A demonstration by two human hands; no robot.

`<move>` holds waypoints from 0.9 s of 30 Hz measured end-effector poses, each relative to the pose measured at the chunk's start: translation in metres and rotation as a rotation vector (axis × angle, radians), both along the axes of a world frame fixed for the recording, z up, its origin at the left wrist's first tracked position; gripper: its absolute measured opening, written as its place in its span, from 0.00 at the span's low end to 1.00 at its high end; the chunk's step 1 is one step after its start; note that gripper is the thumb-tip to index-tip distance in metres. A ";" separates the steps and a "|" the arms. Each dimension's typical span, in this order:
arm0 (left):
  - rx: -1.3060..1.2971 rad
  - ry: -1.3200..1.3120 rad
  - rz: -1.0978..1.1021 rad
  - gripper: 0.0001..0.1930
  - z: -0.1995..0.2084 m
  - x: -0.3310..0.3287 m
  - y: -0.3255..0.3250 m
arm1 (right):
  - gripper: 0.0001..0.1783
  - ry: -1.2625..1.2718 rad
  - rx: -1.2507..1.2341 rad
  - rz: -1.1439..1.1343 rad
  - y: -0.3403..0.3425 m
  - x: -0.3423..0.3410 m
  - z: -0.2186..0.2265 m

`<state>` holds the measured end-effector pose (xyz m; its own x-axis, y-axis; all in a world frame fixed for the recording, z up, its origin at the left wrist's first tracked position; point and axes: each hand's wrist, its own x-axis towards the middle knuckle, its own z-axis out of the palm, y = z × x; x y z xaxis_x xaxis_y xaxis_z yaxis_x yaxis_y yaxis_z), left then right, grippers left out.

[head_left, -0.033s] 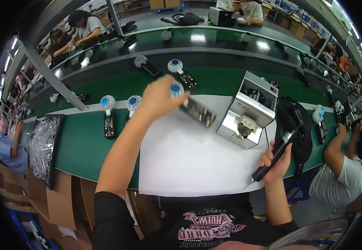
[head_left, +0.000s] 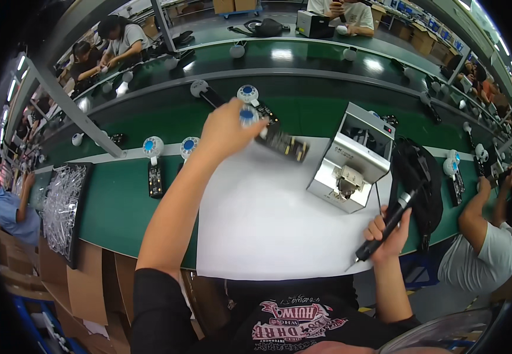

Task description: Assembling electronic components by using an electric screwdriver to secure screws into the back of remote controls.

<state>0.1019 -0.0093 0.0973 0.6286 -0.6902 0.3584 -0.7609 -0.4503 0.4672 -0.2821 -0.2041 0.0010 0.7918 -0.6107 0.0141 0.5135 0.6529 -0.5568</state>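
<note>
My left hand [head_left: 227,131] is closed on a handheld device with a round white head, a blue centre and a black circuit-board body [head_left: 284,146]. That device is slanted above the far edge of a white sheet [head_left: 268,224], its board end pointing right and slightly blurred. Close behind it lies a similar device [head_left: 248,93] on the green bench. My right hand [head_left: 390,236] grips a black electric screwdriver [head_left: 384,231], whose thin bit points down and left over the sheet's right edge. Between the hands stands a silver metal box-shaped machine [head_left: 350,159] with a small metal fixture at its front.
More such devices [head_left: 154,168] lie left of the sheet. A black tray of clear plastic parts [head_left: 64,206] sits at the far left. A black bag [head_left: 419,189] lies right of the machine. A metal post [head_left: 73,103] rises at left. A co-worker [head_left: 480,248] sits at right.
My left hand and the device in it have shifted very slightly. The screwdriver in my right hand has moved a little downward. All else looks the same.
</note>
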 end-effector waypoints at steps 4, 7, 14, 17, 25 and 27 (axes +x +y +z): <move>0.049 -0.036 0.253 0.34 -0.009 0.042 -0.084 | 0.41 0.039 0.069 0.019 0.003 -0.001 -0.015; 0.074 -0.007 0.205 0.29 -0.039 0.072 -0.137 | 0.40 0.124 0.069 -0.057 0.010 0.006 -0.006; 0.588 -0.106 0.703 0.32 -0.035 0.202 -0.091 | 0.40 0.106 0.049 -0.087 0.010 0.002 -0.011; 0.604 -0.132 0.923 0.37 -0.082 0.276 -0.040 | 0.40 0.123 0.055 -0.093 0.013 0.003 -0.008; -0.316 1.025 0.373 0.32 -0.031 0.273 0.045 | 0.39 0.136 0.058 -0.096 0.013 0.003 -0.004; -0.661 1.091 0.098 0.24 -0.011 0.197 0.037 | 0.39 0.131 0.042 -0.102 0.011 0.003 -0.007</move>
